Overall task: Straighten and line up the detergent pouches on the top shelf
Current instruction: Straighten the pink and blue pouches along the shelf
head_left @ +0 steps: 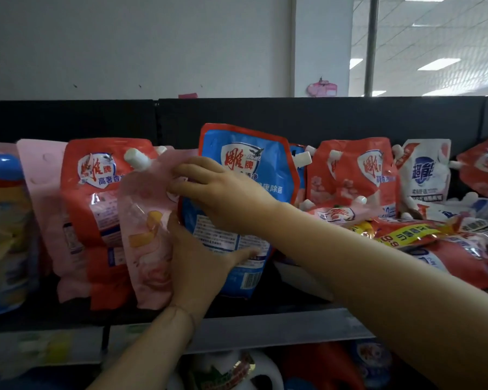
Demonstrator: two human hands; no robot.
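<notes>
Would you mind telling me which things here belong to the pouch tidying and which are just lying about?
Job: blue pouch in left hand, pink pouch in right hand, red pouch, toppled pouches, top shelf.
Lying about: lower-shelf bottles, blue-capped container, pink wall sticker.

My R hand (223, 190) covers the mid print on the blue pouch (237, 153); can't tell if it pinches the pink pouch (150, 249) or just touches it. My L hand (197, 263): fingertips hidden behind the blue pouch's left edge, thumb in front. Small print on that pouch is too blurred to read. Blue container (3, 220) far left is cut by the frame edge, same w/ the red pouch (485, 167) far right. Price strip (54, 344) on the shelf front is a blur. Bottles (237, 370) below are dark, cut off at btm.
</notes>
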